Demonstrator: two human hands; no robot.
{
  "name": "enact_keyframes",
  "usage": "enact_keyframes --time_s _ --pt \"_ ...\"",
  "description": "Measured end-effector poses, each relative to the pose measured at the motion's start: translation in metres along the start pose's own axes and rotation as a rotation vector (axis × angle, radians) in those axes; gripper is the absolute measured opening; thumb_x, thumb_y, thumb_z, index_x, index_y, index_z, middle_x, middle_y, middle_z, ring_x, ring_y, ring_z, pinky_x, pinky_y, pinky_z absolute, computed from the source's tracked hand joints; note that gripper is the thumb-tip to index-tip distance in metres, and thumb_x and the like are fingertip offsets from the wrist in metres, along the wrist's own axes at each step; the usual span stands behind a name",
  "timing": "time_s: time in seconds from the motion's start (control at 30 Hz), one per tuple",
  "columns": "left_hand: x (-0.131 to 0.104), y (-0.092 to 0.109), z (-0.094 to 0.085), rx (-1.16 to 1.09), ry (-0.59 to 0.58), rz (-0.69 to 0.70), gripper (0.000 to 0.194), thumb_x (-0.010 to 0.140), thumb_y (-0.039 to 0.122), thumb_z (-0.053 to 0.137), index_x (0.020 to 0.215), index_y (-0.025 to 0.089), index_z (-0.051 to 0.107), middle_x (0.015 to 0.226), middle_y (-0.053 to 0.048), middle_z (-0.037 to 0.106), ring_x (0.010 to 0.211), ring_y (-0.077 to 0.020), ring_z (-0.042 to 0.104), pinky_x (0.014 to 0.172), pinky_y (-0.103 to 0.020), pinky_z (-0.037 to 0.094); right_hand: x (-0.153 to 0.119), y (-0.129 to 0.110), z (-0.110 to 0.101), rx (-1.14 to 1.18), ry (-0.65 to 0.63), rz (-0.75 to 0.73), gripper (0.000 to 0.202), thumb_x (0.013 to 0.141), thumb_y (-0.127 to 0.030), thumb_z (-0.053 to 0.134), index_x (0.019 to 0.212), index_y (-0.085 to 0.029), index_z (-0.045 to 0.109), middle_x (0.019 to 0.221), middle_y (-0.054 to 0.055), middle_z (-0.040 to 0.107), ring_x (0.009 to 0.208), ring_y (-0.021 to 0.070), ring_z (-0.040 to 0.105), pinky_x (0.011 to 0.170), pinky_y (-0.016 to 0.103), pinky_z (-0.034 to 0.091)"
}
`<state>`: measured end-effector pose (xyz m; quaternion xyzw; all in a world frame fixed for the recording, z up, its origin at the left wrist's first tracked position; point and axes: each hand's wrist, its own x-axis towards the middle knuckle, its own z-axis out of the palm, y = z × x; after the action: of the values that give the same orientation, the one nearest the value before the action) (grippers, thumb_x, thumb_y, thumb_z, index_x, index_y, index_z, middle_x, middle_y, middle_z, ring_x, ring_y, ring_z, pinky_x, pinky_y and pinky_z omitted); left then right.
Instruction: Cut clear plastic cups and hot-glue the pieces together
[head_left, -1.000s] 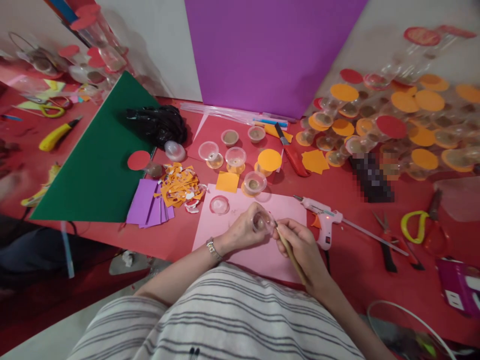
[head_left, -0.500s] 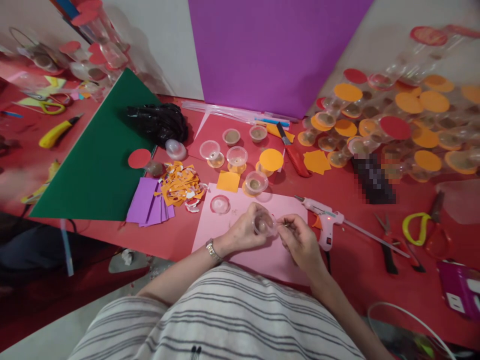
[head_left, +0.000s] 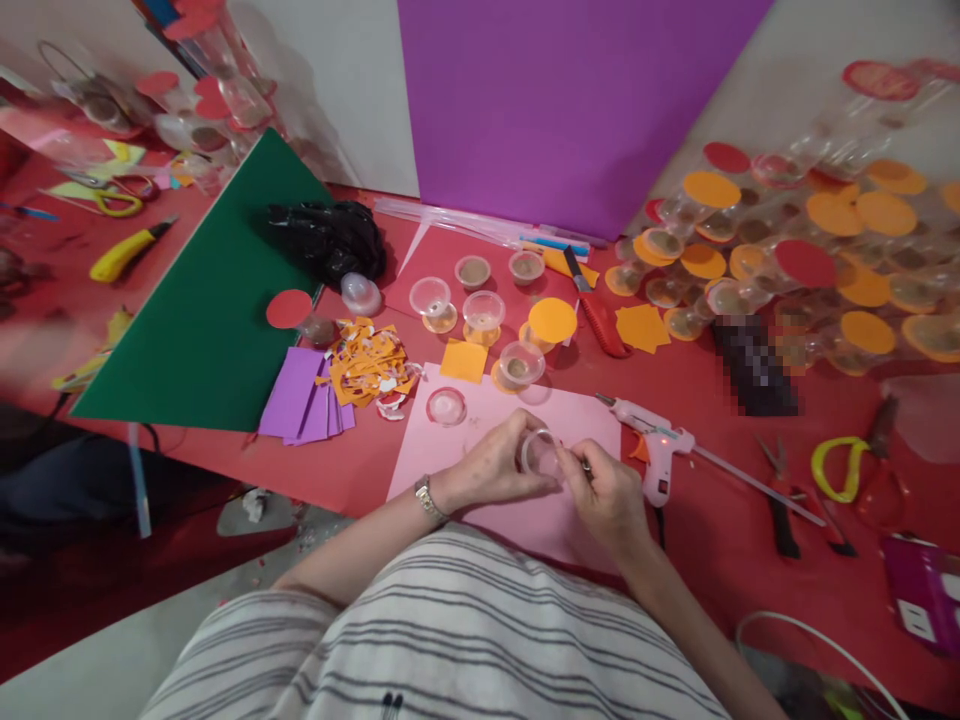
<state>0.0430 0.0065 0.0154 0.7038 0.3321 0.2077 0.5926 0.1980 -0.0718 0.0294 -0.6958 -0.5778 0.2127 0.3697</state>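
My left hand [head_left: 499,462], with a metal watch on its wrist, is closed round a small transparent plastic cup [head_left: 538,455] above the pink sheet [head_left: 420,465]. The cup is tilted with its round opening facing up toward me. Close against the cup's right side, my right hand [head_left: 606,492] has its fingers pinched together; a small dark bit shows between them, too little to name. A round plastic lid [head_left: 446,406] lies on the sheet's far left part. Beyond the sheet stand several plastic cups [head_left: 521,366] on orange paper discs.
A glue gun [head_left: 656,445] with a lit orange light lies to the right, near pliers [head_left: 780,500] and scissors [head_left: 840,470]. Orange paper scraps [head_left: 371,365], purple paper pieces [head_left: 307,400] and a green board [head_left: 187,320] are leftward. A red-handled cutter [head_left: 600,315] lies behind.
The cup has turned in my left hand, so its opening shows more roundly. My right hand has shifted slightly right and down, its fingers more curled. The whole view has swung slightly left.
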Motion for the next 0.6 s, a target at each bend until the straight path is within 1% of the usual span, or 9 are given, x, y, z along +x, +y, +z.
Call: enact_keyframes --time_s 0.13,0.27,0.3,0.33,0.4,0.47,0.5,0.6 --pt "0.000 0.001 -0.004 -0.060 -0.077 -0.028 0.049 0.067 0.043 0.082 0.099 0.018 0.054 0.093 -0.002 0.065 0.073 -0.0135 0.059 0.067 -0.027 0.047 0.001 0.000 -0.003 0.041 -0.034 0.019 0.031 0.091 -0.039 0.047 0.064 -0.024 0.047 0.050 -0.004 0.049 0.043 0.0111 0.043 0.047 0.023 0.033" --pt "0.001 0.000 -0.009 -0.188 -0.166 -0.035 0.055 0.066 0.052 0.081 0.099 0.017 0.054 0.093 -0.003 0.065 0.072 -0.0126 0.057 0.067 -0.026 0.046 -0.001 0.002 -0.007 0.123 -0.125 0.046 0.032 0.093 -0.038 0.045 0.064 -0.024 0.045 0.047 -0.007 0.043 0.040 0.0098 0.039 0.043 0.022 0.034" --pt "0.002 -0.001 -0.010 -0.222 -0.190 -0.033 0.056 0.066 0.054 0.081 0.098 0.017 0.054 0.093 -0.003 0.065 0.073 -0.0127 0.057 0.067 -0.027 0.046 -0.002 0.003 -0.007 0.173 -0.161 0.074 0.033 0.093 -0.038 0.045 0.064 -0.024 0.043 0.046 -0.007 0.041 0.039 0.0093 0.037 0.042 0.022 0.033" --pt "0.002 -0.001 -0.011 -0.255 -0.212 -0.030 0.057 0.065 0.055 0.081 0.099 0.017 0.054 0.094 -0.004 0.065 0.073 -0.0129 0.057 0.068 -0.027 0.046 -0.002 0.004 -0.007 0.248 -0.203 0.126 0.034 0.094 -0.039 0.044 0.063 -0.024 0.042 0.045 -0.008 0.038 0.037 0.0088 0.035 0.040 0.021 0.033" --pt "0.002 -0.001 -0.011 -0.312 -0.237 -0.020 0.058 0.066 0.056 0.081 0.099 0.017 0.054 0.096 -0.005 0.065 0.077 -0.0140 0.058 0.071 -0.029 0.047 -0.004 0.006 -0.006 0.441 -0.293 0.291 0.036 0.093 -0.043 0.046 0.063 -0.025 0.039 0.044 -0.009 0.035 0.034 0.0078 0.031 0.035 0.021 0.029" --pt "0.003 -0.001 -0.011 -0.343 -0.237 -0.016 0.058 0.066 0.055 0.081 0.100 0.017 0.054 0.098 -0.006 0.065 0.080 -0.0152 0.060 0.074 -0.030 0.047 -0.003 0.009 -0.005 0.616 -0.357 0.469 0.037 0.090 -0.047 0.051 0.063 -0.024 0.040 0.044 -0.010 0.035 0.033 0.0070 0.029 0.031 0.020 0.023" --pt "0.003 -0.001 -0.011 -0.349 -0.228 -0.018 0.057 0.066 0.055 0.081 0.100 0.017 0.054 0.099 -0.007 0.065 0.081 -0.0156 0.060 0.075 -0.031 0.047 -0.003 0.009 -0.005 0.664 -0.370 0.530 0.037 0.089 -0.048 0.054 0.063 -0.024 0.041 0.045 -0.010 0.035 0.033 0.0067 0.029 0.030 0.019 0.022" --pt "0.002 0.000 -0.009 -0.341 -0.170 -0.038 0.059 0.066 0.055 0.082 0.102 0.017 0.054 0.101 -0.007 0.065 0.083 -0.0166 0.061 0.075 -0.031 0.048 0.001 0.010 -0.006 0.711 -0.364 0.611 0.036 0.086 -0.051 0.057 0.067 -0.022 0.048 0.047 -0.010 0.038 0.034 0.0067 0.032 0.029 0.018 0.021"
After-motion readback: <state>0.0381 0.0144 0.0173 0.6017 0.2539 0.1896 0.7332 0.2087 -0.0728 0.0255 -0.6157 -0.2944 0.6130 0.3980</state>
